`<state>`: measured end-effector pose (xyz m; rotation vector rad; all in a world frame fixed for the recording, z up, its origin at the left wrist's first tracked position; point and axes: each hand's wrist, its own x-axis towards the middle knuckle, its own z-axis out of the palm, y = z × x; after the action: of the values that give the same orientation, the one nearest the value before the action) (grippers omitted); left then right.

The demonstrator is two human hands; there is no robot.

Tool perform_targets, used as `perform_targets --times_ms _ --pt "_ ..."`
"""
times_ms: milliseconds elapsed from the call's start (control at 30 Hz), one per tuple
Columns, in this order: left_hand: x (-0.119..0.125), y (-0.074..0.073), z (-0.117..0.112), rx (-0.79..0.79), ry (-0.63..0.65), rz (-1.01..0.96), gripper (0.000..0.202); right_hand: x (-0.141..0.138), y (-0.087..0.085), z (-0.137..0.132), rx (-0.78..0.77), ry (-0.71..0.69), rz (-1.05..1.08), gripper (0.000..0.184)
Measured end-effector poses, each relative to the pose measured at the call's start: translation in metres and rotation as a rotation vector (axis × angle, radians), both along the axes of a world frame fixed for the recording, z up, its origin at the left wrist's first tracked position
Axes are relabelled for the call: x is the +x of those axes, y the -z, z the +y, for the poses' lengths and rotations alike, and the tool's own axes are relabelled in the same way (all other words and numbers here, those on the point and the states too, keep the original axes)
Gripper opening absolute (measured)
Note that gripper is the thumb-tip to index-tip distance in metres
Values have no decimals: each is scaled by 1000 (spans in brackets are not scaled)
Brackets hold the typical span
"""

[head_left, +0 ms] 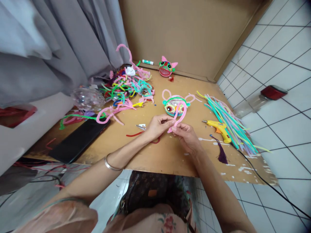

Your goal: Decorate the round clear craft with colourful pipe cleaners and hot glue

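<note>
My left hand (158, 125) and my right hand (185, 135) meet over the middle of a low wooden table (155, 155). Both pinch a pink pipe cleaner (180, 115) bent into a loop that rises toward a small round craft face (175, 106) with pink wire ears and a green rim. The craft face rests on the table just beyond my fingers. A metal bangle circles my left wrist.
A yellow glue gun (218, 128) with a black cord lies to the right beside a bundle of straight pipe cleaners (227, 119) and a purple tassel (221, 154). A tangled pile of pipe cleaners (126, 89), a black phone (79, 140), a finished mask (166, 68) and a glue stick (147, 62) lie left and behind.
</note>
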<state>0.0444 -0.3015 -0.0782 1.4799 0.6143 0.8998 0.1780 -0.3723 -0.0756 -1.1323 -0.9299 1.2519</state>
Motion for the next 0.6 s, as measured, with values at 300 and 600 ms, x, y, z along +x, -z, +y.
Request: perform_targets --times_ms 300,600 --pt "-7 2 4 -129 143 120 53 6 3 3 37 164 62 28" --pt "-9 -3 -1 -72 193 144 48 2 0 0 117 193 56 29"
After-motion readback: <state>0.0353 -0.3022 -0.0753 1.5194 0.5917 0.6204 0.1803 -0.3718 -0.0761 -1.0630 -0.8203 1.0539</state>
